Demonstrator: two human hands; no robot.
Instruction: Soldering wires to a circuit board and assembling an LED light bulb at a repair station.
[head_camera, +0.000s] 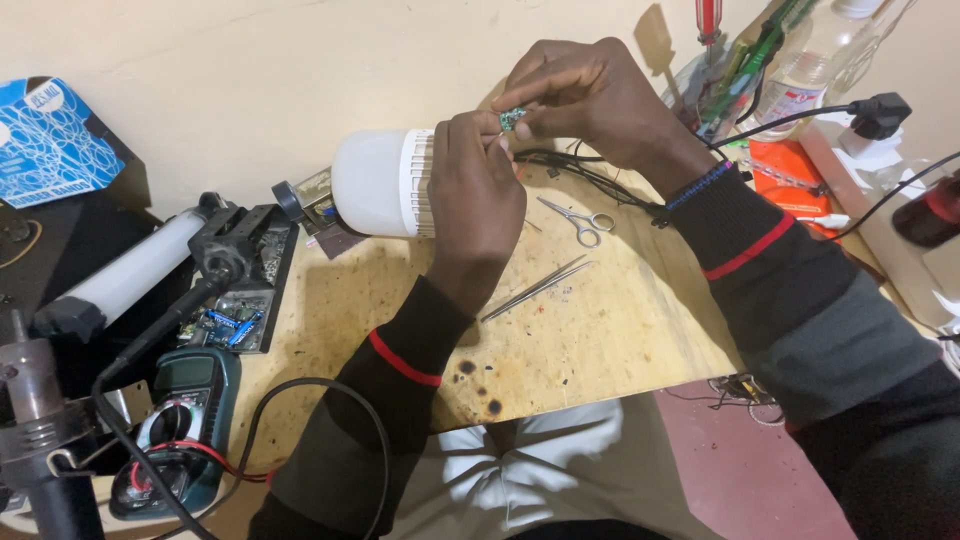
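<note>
Small green circuit board (513, 118), pinched between the fingertips of both hands, sits above the far middle of the wooden worktop (600, 330). Fingers (545, 95) of the right hand (590, 100) are closed on the board from above and from the right. The left hand (478, 190) rises from below, its fingertips closed on the board's left edge.

Just left of the left hand, and partly hidden behind it, lies a large white lamp bulb (375, 183) on its side. Its ribbed white collar meets the hand; whether the hand touches it cannot be told. Thin black wires (580, 172) run under the right wrist across the worktop.

Near the hands, on the bare wood, lie small scissors (578, 217) and a pair of metal tweezers (537, 288), apart from each other. Burn marks and stains spot the surface.

Both forearms wear dark sleeves with a red stripe; the right wrist has a blue beaded band (698, 186).

Further left stand a black vise-like holder (240, 250), a white tube lamp (135, 270), a loose circuit board with blue parts (232, 322), and a green multimeter (180, 425) with black and red leads. A blue box (50, 140) sits at the far left. At the far right are a red-handled screwdriver (708, 20), a clear bottle (815, 60) and a black plug (880, 112).
</note>
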